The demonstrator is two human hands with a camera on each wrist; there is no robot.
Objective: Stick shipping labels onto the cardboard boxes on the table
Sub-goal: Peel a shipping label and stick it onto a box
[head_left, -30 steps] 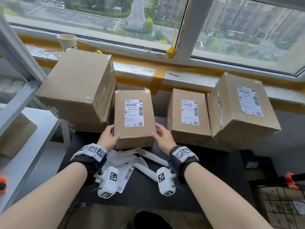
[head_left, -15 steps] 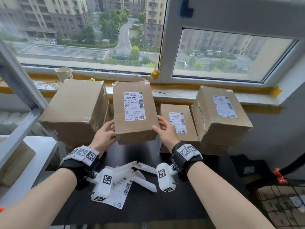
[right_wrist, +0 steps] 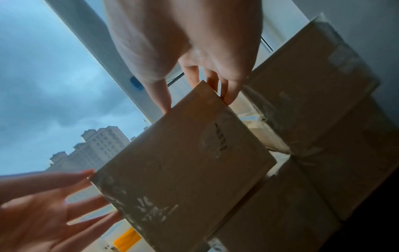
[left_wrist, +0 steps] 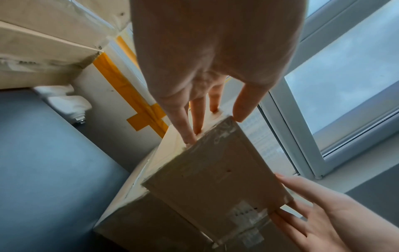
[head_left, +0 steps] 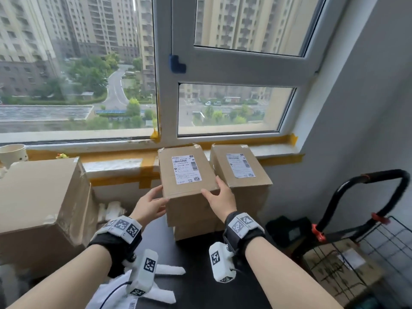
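Observation:
A cardboard box [head_left: 185, 175] with a white shipping label [head_left: 186, 169] sits on top of another box [head_left: 194, 228], between my hands. My left hand [head_left: 151, 204] presses its left side with straight, spread fingers [left_wrist: 183, 122]. My right hand [head_left: 219, 197] pinches the right front corner, thumb on top and fingers [right_wrist: 228, 95] down the side. The wrist views show the same box [left_wrist: 215, 179] [right_wrist: 183, 162] from below. A second labelled box [head_left: 240, 172] stands right beside it. A large box [head_left: 40, 204] with no label showing stands at the left.
White backing strips [head_left: 167, 270] and a label sheet [head_left: 111, 297] lie on the dark table [head_left: 200, 275]. A paper cup [head_left: 12, 153] stands on the windowsill. A wire cart [head_left: 367, 253] with a black handle holds another box at the right, near the wall.
Both hands lifted the labelled box off the table and carried it up and to the right, onto the lower box beside the other labelled one. The view swung right and upward.

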